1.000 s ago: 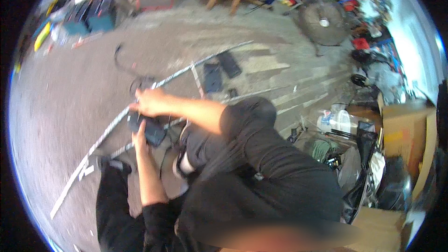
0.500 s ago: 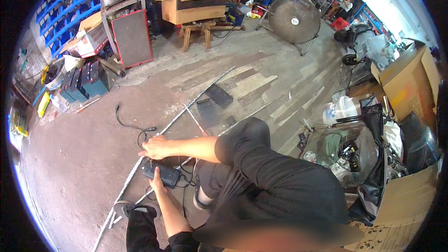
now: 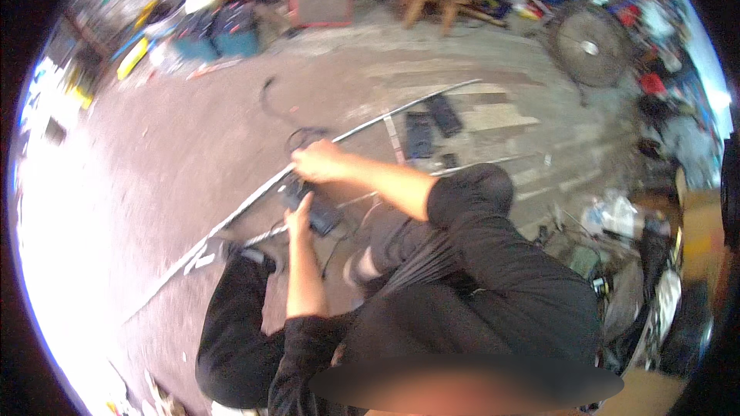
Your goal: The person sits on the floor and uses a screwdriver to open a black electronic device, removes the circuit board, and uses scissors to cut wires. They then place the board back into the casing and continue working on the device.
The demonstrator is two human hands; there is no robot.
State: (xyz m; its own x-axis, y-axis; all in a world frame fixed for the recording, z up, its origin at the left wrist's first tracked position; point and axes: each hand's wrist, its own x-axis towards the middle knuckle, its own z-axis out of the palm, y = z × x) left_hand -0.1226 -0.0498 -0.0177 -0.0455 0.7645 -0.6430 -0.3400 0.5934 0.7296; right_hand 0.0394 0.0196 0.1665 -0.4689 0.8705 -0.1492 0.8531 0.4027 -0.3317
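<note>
The dark box (image 3: pixel 325 218) is held in front of the person, close to the long pale rail (image 3: pixel 247 204). Its long axis runs from far left to near right, the far-left end directed at the right hand (image 3: pixel 318 161). The casing is block-shaped and matt-looking; blur obscures finer texture. The rail is slender and straight, apparently metal, lying slantwise from near left to far right on the dull brown floor (image 3: pixel 185 146).

Left hand (image 3: pixel 296 219): clamped on the box, thumb along its upper face—remaining fingers hidden. Right hand: fingers drawn together at the box's far end—whether they grip anything cannot be told. A thin, looped black cable (image 3: pixel 290 139) lies just beyond.
</note>
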